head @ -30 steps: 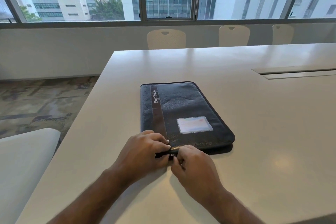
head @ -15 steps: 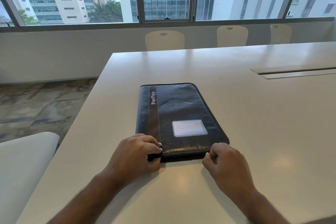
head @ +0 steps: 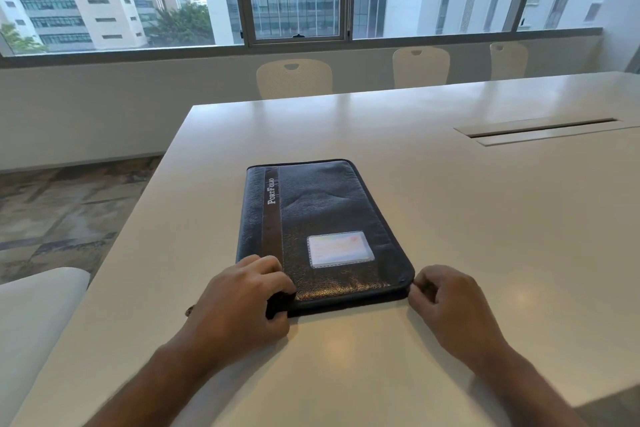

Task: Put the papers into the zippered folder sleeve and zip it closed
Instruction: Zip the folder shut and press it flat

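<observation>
A dark zippered folder [head: 322,218] marked "PortFolio", with a brown stripe and a clear card window, lies flat and closed on the white table [head: 485,236]. My left hand [head: 242,298] presses down on its near left corner, fingers on the cover and thumb at the edge. My right hand [head: 446,298] sits at the near right corner with its fingers pinched together against the zipper edge; the zipper pull itself is hidden by the fingers. No papers show outside the folder.
A cable slot [head: 540,130] is set into the table at the right. White chairs [head: 294,78] stand along the far side under the windows. Another white chair [head: 31,322] is at my left, beside the carpeted floor.
My right hand has slid right along the folder's near edge from beside the left hand to the near right corner. My left hand has stayed on the near left corner.
</observation>
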{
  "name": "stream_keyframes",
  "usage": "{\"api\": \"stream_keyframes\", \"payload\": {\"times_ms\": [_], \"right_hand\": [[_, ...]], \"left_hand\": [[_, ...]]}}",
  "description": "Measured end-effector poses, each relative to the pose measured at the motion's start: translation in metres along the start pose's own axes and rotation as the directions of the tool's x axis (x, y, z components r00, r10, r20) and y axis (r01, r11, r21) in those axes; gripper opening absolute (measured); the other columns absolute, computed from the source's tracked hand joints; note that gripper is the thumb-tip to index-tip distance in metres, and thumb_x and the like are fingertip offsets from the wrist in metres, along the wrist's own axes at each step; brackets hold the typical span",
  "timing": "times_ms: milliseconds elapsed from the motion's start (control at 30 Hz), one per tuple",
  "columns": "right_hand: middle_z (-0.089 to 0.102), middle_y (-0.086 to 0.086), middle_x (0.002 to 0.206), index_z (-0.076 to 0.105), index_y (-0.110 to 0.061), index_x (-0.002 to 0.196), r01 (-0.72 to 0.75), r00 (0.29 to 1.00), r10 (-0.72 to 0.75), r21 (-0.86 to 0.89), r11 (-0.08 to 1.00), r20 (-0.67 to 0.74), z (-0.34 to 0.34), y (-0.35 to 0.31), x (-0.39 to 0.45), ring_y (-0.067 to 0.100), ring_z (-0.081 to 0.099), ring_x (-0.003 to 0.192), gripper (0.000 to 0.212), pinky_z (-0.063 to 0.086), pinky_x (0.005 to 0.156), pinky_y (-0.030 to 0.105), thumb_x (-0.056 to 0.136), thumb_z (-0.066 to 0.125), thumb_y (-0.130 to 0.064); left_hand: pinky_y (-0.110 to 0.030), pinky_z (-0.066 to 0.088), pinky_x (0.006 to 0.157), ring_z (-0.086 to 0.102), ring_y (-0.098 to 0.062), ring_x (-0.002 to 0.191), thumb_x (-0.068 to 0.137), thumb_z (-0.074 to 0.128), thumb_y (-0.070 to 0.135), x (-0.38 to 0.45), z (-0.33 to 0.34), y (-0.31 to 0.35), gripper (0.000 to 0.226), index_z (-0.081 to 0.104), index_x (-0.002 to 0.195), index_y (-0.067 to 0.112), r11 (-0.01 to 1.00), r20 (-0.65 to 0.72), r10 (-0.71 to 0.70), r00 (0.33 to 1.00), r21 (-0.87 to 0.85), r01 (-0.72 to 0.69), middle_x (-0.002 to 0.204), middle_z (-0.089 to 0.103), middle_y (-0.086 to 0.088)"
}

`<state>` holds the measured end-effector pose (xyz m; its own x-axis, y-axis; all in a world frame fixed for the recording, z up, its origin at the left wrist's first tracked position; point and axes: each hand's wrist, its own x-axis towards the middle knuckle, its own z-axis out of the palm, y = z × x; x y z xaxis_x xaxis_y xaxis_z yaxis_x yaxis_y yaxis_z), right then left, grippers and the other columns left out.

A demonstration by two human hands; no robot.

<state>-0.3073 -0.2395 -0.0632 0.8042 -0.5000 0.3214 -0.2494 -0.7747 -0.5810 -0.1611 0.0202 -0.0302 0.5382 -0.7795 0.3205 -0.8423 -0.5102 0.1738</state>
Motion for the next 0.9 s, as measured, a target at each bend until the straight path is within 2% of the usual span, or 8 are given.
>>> {"api": "stream_keyframes", "payload": {"times_ms": [200, 333, 433, 533, 600, 667, 800, 900], "right_hand": [[0.054, -0.006, 0.055, 0.058, -0.022, 0.059, -0.017, 1.0, 0.017, 0.056, 0.998, -0.005, -0.001, 0.002, 0.0, 0.01, 0.049, 0.052, 0.025, 0.035, 0.049, 0.02, 0.08, 0.069, -0.013], [0.06, -0.01, 0.065, 0.07, -0.023, 0.074, 0.014, 1.0, -0.016, 0.075, 0.997, 0.02, -0.001, 0.001, -0.001, 0.004, 0.055, 0.067, 0.013, 0.038, 0.052, 0.015, 0.083, 0.069, -0.014], [0.062, -0.011, 0.072, 0.071, -0.02, 0.08, 0.026, 1.0, -0.027, 0.035, 0.999, 0.009, 0.001, 0.003, 0.001, 0.006, 0.055, 0.064, 0.009, 0.039, 0.055, 0.015, 0.084, 0.068, -0.014], [0.062, -0.01, 0.076, 0.069, -0.019, 0.079, 0.021, 0.999, -0.023, -0.045, 0.999, -0.031, 0.0, 0.007, 0.004, 0.007, 0.056, 0.065, 0.007, 0.046, 0.058, 0.024, 0.085, 0.067, -0.016], [0.062, -0.011, 0.076, 0.069, -0.02, 0.079, 0.025, 0.999, -0.029, -0.076, 0.997, -0.046, -0.001, 0.009, 0.006, 0.006, 0.056, 0.065, 0.007, 0.044, 0.057, 0.02, 0.085, 0.067, -0.018], [0.061, -0.01, 0.076, 0.068, -0.02, 0.078, 0.033, 0.997, -0.039, -0.093, 0.995, -0.062, -0.002, 0.01, 0.008, 0.007, 0.055, 0.065, 0.007, 0.043, 0.057, 0.018, 0.085, 0.067, -0.018], [0.062, -0.007, 0.076, 0.068, -0.018, 0.077, 0.04, 0.997, -0.047, -0.103, 0.994, -0.064, -0.003, 0.011, 0.018, 0.01, 0.056, 0.065, 0.009, 0.049, 0.06, 0.028, 0.085, 0.067, -0.017], [0.063, -0.006, 0.076, 0.068, -0.017, 0.077, 0.043, 0.998, -0.049, -0.109, 0.993, -0.049, -0.004, 0.012, 0.028, 0.011, 0.057, 0.065, 0.009, 0.05, 0.061, 0.028, 0.086, 0.067, -0.017]], "left_hand": [[-0.027, 0.05, 0.073, 0.055, -0.009, 0.085, 0.074, 0.062, 0.05, 0.038, 0.02, 0.033, 0.031, 0.07, 0.101, 0.037, 0.988, -0.011, 0.147, 0.989, 0.048, -0.146, 0.094, 0.063, 0.015], [-0.032, 0.049, 0.079, 0.057, -0.014, 0.092, 0.079, 0.062, 0.048, 0.07, 0.034, 0.061, 0.03, 0.071, 0.102, 0.032, 0.971, -0.022, 0.241, 0.97, 0.017, -0.24, 0.1, 0.065, 0.01], [-0.033, 0.052, 0.073, 0.06, -0.016, 0.085, 0.084, 0.062, 0.037, 0.077, 0.044, 0.073, 0.021, 0.076, 0.095, 0.026, 0.966, -0.017, 0.259, 0.966, -0.021, -0.259, 0.095, 0.069, 0.008], [-0.031, 0.054, 0.06, 0.062, -0.017, 0.072, 0.078, 0.066, 0.028, 0.074, 0.05, 0.076, 0.014, 0.078, 0.081, 0.024, 0.965, -0.049, 0.263, 0.963, 0.007, -0.263, 0.083, 0.071, 0.009], [-0.029, 0.053, 0.054, 0.062, -0.016, 0.067, 0.078, 0.066, 0.028, 0.073, 0.051, 0.076, 0.013, 0.078, 0.075, 0.024, 0.963, -0.065, 0.268, 0.961, 0.025, -0.267, 0.077, 0.069, 0.01], [-0.029, 0.052, 0.052, 0.062, -0.016, 0.066, 0.08, 0.063, 0.029, 0.072, 0.051, 0.077, 0.016, 0.077, 0.073, 0.024, 0.964, -0.082, 0.267, 0.96, 0.022, -0.266, 0.075, 0.068, 0.01], [-0.031, 0.052, 0.052, 0.063, -0.015, 0.068, 0.084, 0.059, 0.029, 0.072, 0.05, 0.077, 0.02, 0.075, 0.073, 0.024, 0.964, -0.094, 0.264, 0.96, 0.002, -0.264, 0.076, 0.068, 0.01], [-0.03, 0.052, 0.051, 0.062, -0.015, 0.067, 0.084, 0.06, 0.028, 0.073, 0.05, 0.078, 0.021, 0.075, 0.071, 0.023, 0.963, -0.104, 0.268, 0.958, -0.008, -0.27, 0.073, 0.066, 0.01]]}}
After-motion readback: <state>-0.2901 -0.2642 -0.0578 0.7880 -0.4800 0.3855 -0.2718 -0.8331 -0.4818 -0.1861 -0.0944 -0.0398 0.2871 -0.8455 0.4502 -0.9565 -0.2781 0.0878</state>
